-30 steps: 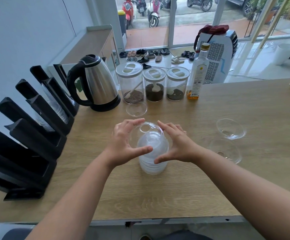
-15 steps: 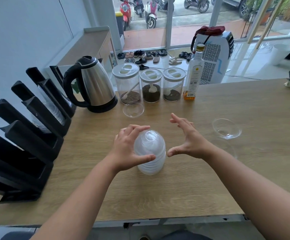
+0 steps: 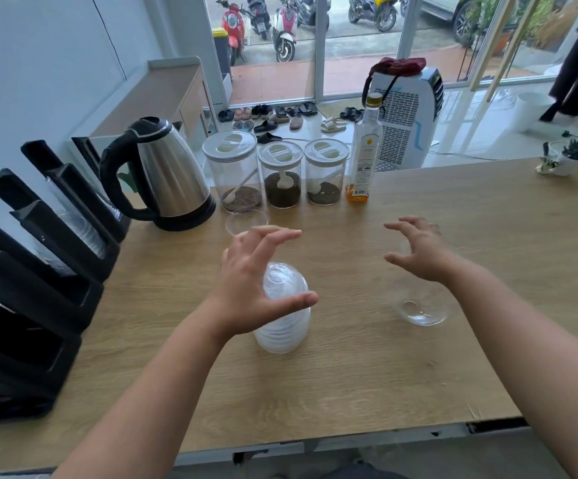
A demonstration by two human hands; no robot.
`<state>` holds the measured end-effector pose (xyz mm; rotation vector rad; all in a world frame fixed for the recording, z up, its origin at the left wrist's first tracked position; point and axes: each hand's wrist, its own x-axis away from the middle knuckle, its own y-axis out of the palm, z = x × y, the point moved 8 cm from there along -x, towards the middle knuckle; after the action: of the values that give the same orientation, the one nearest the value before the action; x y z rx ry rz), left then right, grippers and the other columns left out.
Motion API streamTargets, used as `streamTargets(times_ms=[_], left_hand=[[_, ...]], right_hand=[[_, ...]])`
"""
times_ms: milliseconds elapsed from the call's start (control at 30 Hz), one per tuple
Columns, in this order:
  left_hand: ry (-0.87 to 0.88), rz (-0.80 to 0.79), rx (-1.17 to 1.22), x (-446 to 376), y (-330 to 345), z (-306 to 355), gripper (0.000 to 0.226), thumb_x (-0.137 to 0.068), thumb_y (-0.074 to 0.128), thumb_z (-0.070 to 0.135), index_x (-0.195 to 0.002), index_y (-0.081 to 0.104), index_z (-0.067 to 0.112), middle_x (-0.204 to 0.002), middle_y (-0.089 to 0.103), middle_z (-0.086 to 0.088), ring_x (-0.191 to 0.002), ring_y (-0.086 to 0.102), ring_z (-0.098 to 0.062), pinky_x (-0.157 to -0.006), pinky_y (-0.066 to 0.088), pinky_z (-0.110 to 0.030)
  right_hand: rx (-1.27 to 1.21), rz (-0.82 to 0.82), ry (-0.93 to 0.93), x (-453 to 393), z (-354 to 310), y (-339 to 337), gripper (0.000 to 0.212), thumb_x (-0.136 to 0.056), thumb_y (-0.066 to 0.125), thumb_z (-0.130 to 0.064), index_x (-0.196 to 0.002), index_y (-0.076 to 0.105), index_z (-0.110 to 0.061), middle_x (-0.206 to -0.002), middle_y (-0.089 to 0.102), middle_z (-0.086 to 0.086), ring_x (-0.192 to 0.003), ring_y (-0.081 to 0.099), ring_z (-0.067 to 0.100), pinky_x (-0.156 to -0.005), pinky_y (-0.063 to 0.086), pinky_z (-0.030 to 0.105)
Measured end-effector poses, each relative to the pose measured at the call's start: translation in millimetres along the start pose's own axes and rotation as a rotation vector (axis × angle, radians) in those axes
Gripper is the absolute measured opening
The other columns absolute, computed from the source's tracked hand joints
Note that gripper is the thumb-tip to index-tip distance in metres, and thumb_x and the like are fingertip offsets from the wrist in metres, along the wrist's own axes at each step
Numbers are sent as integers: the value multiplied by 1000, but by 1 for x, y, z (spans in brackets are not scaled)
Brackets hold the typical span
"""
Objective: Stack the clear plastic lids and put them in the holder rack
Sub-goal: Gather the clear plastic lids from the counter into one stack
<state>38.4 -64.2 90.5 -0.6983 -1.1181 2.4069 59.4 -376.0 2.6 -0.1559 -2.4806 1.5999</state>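
While spread, left hand [image 3: 246, 281] beside lid stack [image 3: 282, 312]

wooden table [image 3: 349, 385] fills the frame's lower half.
on it: lid stack [image 3: 282, 326] centre, loose lid [image 3: 422, 305] right, kettle [image 3: 163, 178], three jars [image 3: 282, 174], bottle [image 3: 363, 157] upper centre, black rack [image 3: 35, 292] left.

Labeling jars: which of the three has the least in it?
The leftmost jar, nearest the kettle: only a thin brown layer at its base. The middle jar and right jar hold deeper, darker fills.

text: none legible | bottle [image 3: 363, 157] label: print too small
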Motion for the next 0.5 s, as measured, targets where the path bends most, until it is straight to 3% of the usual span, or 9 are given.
streamTargets(times_ms=[133,233,333,500], left_hand=[[208,12,-160,-22,31,57,58,-76,59,64,-127,55,37,-128,51,12,-129,36,-20,-106,27,-41],[280,-120,-221,-34,81,81,51,-77,63,56,-124,57,36,-127,53,10,-132,33,-25,-108,28,-45],[307,-307,-277,-38,137,93,56,-79,68,49,-131,54,34,-135,48,8,-139,26,-28,-113,24,-46],[433,-565,-388,-23,221,115,84,-74,73,53,-146,34,35,-156,29,5,-145,16,-28,-116,16,-46]], right_hand=[[346,-310,28,-19,37,15,89,-76,75,-28,-146,25,-50,-162,3,0,-147,7,33,-118,18,51],[350,-414,38,-28,44,14,91,-73,73,-24,-141,24,-58,-162,4,0,-148,7,32,-118,19,51],[324,-433,25,-31,44,9,87,-71,74,-28,-140,28,-58,-161,10,3,-148,12,28,-117,21,49],[254,-468,60,-30,62,4,93,-66,83,-42,-140,28,-58,-160,9,6,-147,17,28,-117,24,45]])
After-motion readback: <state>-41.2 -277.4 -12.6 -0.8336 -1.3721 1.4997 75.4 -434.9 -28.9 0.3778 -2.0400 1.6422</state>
